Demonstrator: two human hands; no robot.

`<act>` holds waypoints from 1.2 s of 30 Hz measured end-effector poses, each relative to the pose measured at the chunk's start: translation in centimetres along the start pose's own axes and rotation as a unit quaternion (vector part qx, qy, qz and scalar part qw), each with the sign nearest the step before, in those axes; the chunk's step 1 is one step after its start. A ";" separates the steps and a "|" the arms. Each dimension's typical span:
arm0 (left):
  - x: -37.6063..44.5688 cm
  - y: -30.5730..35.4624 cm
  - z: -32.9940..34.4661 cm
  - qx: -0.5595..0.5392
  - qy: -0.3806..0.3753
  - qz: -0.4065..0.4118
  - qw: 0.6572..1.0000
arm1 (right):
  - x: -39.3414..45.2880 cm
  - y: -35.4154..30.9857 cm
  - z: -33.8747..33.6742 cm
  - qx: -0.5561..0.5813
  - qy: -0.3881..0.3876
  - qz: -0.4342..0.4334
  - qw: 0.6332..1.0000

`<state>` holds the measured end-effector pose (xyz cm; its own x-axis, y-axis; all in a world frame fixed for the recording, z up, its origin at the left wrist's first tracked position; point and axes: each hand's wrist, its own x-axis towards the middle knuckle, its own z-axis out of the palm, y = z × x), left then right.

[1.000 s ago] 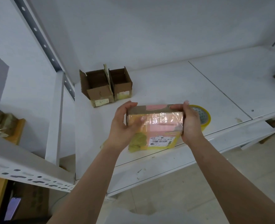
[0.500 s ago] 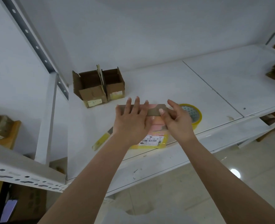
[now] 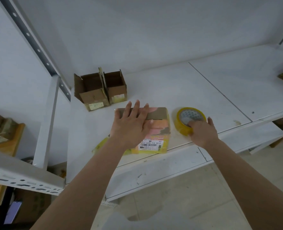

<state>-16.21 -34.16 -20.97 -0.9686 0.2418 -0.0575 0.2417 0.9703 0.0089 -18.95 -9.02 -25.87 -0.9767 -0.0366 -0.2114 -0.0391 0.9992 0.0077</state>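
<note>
— Why are we pressing the parcel (image 3: 157, 128) down on the shelf (image 3: 170, 83), near its front edge?
— We're steadying it. Our left hand (image 3: 130, 123) is lying open on top, fingers straight, while our right hand (image 3: 202, 131) is curling its fingers round the tape roll (image 3: 189, 115) just beside it, probably for sealing.

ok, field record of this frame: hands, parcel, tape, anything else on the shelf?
left hand: flat on top of the taped brown cardboard parcel with a white label
right hand: grips the yellow tape roll
parcel: lies on the white metal shelf, near its front edge
tape roll: flat on shelf, right of parcel, not touching it
also on shelf: two open brown cardboard boxes, behind the parcel
</note>
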 end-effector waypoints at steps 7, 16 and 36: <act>0.6 0.6 -1.4 0.008 -0.064 0.004 0.998 | -0.4 -0.1 -2.8 -0.051 0.011 -0.016 0.999; 0.8 0.8 -1.2 -0.236 0.010 0.000 0.972 | -2.3 0.5 -14.1 0.253 0.119 -0.076 0.957; -1.7 -1.2 -2.0 -0.726 0.127 -0.025 0.675 | -3.9 -8.2 -12.9 0.356 -0.010 -0.242 0.902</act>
<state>-14.96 -35.70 -18.87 -0.9968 0.0229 0.0772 0.0750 -0.0852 0.9935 -17.51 -17.29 -12.48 -0.8778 -0.4774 -0.0387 -0.3072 0.6232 -0.7192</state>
